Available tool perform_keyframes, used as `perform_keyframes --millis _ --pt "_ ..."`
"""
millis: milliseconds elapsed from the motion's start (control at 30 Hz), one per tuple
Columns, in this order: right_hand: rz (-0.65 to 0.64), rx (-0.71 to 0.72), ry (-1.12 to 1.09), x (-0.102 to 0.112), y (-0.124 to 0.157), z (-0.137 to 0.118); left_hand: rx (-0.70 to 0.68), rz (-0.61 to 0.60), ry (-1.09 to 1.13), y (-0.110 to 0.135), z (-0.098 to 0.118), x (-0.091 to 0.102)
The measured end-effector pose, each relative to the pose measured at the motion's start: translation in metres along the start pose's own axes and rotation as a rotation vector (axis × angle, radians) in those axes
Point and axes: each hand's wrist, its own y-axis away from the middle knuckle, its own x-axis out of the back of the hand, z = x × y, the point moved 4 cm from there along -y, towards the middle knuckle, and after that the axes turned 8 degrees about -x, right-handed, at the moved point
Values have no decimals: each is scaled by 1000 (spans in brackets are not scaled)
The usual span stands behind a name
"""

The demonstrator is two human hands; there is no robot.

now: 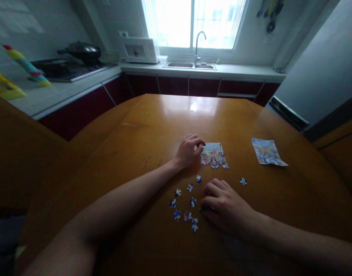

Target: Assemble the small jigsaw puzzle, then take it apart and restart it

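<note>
A partly joined colourful jigsaw lies near the middle of the round wooden table. My left hand rests at its left edge with the fingers curled against it. Several loose puzzle pieces are scattered nearer to me. My right hand lies palm down beside them, fingers bent, its fingertips pressing on a dark piece at the table surface. One lone piece sits off to the right.
A printed picture sheet lies on the table's right side. Behind the table runs a kitchen counter with a sink and tap, a white microwave and a stove with a wok. A grey fridge stands at right.
</note>
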Motion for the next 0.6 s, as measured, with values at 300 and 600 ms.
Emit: perform_keyframes --millis 300,600 --pt "49 -56 1 5 -14 -4 7 -11 5 1 -1 -1" --pt "-12 75 -39 -4 -27 -8 -2 -15 -12 0 2 0"
